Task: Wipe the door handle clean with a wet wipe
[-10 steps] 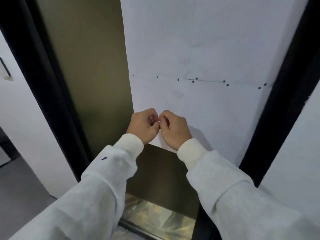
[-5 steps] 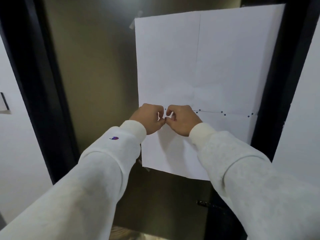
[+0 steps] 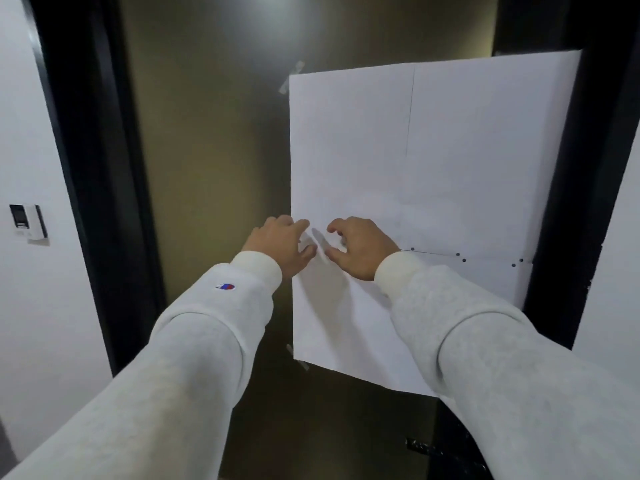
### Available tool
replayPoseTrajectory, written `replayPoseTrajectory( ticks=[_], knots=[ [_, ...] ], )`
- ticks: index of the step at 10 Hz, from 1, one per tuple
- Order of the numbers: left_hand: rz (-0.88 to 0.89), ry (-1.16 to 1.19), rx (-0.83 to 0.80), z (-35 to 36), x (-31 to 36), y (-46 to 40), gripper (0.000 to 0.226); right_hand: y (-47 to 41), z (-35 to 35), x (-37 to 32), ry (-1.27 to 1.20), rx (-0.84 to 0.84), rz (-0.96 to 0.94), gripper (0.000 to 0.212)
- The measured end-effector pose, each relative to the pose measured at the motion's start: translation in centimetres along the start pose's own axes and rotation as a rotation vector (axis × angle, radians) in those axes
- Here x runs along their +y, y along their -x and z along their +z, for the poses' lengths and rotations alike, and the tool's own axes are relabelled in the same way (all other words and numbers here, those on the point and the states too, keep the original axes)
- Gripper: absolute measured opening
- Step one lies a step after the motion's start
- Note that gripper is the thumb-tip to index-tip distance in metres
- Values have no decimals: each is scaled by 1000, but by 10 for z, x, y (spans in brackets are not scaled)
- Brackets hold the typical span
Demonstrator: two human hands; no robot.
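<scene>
My left hand (image 3: 282, 245) and my right hand (image 3: 360, 247) are raised side by side in front of a brown door (image 3: 207, 168), a small gap between them. A small white wet wipe (image 3: 320, 245), blurred by motion, stretches across that gap, and the fingertips of both hands pinch it. A dark door handle (image 3: 426, 446) shows low at the door's right edge, well below my hands and partly hidden by my right sleeve.
A large white paper sheet (image 3: 450, 168) with black dots is taped to the door behind my hands. A black door frame (image 3: 86, 168) runs down both sides, with white walls beyond. A small wall panel (image 3: 27, 221) sits on the left wall.
The view has tilted upward, so the paper's top edge and the handle now show. My hands, knuckle to knuckle before, have drawn slightly apart with the white wipe opening between them.
</scene>
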State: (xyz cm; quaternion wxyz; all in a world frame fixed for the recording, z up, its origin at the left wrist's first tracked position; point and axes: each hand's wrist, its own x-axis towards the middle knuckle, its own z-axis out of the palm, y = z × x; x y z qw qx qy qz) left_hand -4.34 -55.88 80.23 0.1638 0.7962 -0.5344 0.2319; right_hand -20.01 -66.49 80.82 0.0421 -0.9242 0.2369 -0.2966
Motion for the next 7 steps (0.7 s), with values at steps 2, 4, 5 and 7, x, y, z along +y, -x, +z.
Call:
replayPoseTrajectory(
  ticks=[2,4,5,7],
  knots=[
    [-51,-15,-66,-7,-13,5,56,-2,-1,4,13,-29,27,51],
    [-65,-17,-99,-18,-17,11,51,-4,-1,2,8,-9,33,47],
    [-86,-9,-117,-24,-22,12,56,-6,-1,0,-7,-8,32,46],
    [-116,11,-95,-32,-23,16,58,-7,0,0,-127,53,25,41]
  ],
)
